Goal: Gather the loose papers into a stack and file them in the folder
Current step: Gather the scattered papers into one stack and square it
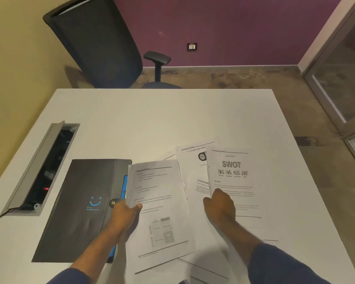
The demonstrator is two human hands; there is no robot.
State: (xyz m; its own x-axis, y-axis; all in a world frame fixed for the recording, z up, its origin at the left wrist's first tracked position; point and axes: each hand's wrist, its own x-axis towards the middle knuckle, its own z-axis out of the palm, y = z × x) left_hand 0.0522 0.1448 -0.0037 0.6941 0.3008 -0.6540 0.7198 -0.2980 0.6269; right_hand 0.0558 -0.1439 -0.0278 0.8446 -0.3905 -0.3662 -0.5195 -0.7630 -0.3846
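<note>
Head view: both hands reach forward over a white table (152, 119), each sleeve dark blue. The left hand (124, 214) grips the left edge of a printed sheet (158, 212), thumb lying on top of the page and the other fingers tucked beneath it, so the sheet is pinched between them. That sheet carries lines of text and a small diagram nearer the wrist. Just left of the left fingers, and touching the sheet's edge, lies a closed black folder (80, 206) with a blue smiling mark on its cover and a blue strip along its right side; a round clasp sits right beside the left knuckles.

The right hand (220, 208) rests palm down on the loose papers, fingers curled close together and pressing on a page headed SWOT (232, 177). Whether it pinches any page cannot be told. Beyond and between the two sets of fingers, another page headed Awards (191, 171) lies partly under the SWOT page. More sheets (209, 261) spread beneath both wrists, overlapping loosely and not squared.

Far left of the left hand, an open grey cable hatch (39, 167) is sunk in the table. Beyond the table stands a dark office chair (98, 48) against a purple wall.
</note>
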